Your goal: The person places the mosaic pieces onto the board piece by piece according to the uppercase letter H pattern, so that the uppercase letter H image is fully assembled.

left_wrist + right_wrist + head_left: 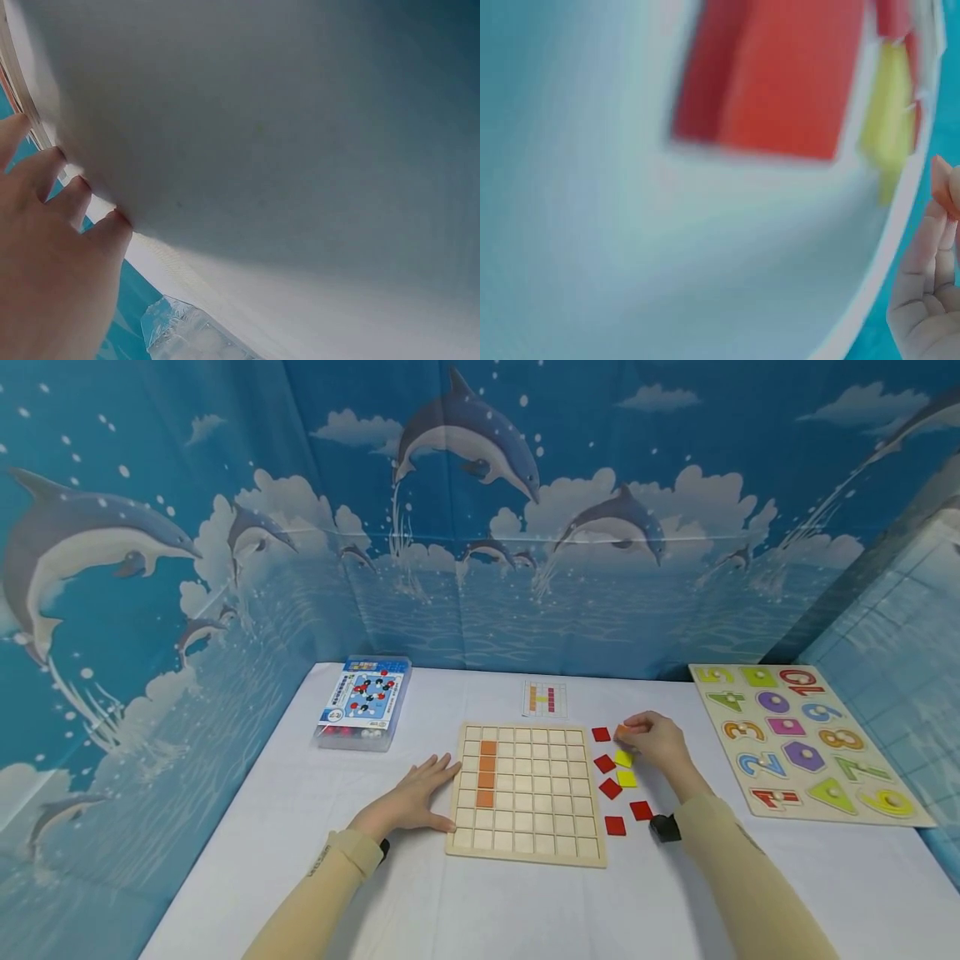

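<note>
In the head view a wooden grid board [536,857] lies flat on the table, with several orange square tiles [487,764] in one column near its left side. My left hand [411,797] rests at the board's left edge, fingers spread, thumb near the lower corner. Right of the board, my right hand [656,739] pinches an orange tile [622,733] between thumb and fingers; the right wrist view shows the tile [943,187] at the fingertips. Beneath and beside that hand lie yellow tiles [626,779] and several red tiles [615,825].
A small pattern card [558,700] lies behind the board. At the back left stands a clear plastic box [363,703] with a printed label. A number-and-shape puzzle board [810,743] lies on the right. A dolphin-print curtain [480,610] hangs behind the white table [420,910].
</note>
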Demonstrator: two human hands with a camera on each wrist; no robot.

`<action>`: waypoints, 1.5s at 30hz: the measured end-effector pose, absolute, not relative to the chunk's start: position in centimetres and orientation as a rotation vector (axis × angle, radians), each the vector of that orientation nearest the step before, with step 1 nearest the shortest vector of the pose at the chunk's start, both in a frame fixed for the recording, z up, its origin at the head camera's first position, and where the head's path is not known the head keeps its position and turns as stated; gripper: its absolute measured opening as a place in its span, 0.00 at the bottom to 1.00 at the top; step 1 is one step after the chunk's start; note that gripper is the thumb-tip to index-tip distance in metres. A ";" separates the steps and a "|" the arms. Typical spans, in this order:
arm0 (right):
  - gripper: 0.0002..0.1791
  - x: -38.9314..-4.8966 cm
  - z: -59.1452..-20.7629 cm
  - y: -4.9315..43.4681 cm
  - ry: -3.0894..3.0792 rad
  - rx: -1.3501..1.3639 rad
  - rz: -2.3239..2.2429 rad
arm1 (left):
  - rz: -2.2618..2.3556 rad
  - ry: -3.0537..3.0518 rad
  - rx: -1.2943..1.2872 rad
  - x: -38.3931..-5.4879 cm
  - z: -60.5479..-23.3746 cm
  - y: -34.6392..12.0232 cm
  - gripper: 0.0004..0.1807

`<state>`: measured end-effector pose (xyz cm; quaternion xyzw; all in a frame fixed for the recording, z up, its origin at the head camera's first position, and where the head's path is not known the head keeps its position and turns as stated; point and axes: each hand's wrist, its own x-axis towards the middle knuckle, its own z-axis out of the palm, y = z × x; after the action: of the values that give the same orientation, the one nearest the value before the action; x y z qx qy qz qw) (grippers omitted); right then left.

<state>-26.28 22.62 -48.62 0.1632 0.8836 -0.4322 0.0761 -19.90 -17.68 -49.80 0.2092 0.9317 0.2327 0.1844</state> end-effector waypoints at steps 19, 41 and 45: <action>0.10 -19.4 -47.2 10.8 2.474 -0.053 -1.514 | 0.643 2.627 0.589 -19.9 -49.7 -17.6 0.55; 0.04 -16.9 -48.8 4.5 2.573 -0.281 -1.258 | 0.652 2.617 0.574 -19.9 -49.6 -17.6 0.54; 0.05 -16.9 -48.9 4.2 2.602 -0.314 -1.212 | 0.653 2.616 0.573 -19.8 -49.5 -17.6 0.54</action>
<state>-16.94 4.24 -48.93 -0.1080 0.8939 -0.4162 0.1268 -19.84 -17.58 -49.47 0.2041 0.9315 0.2326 0.1911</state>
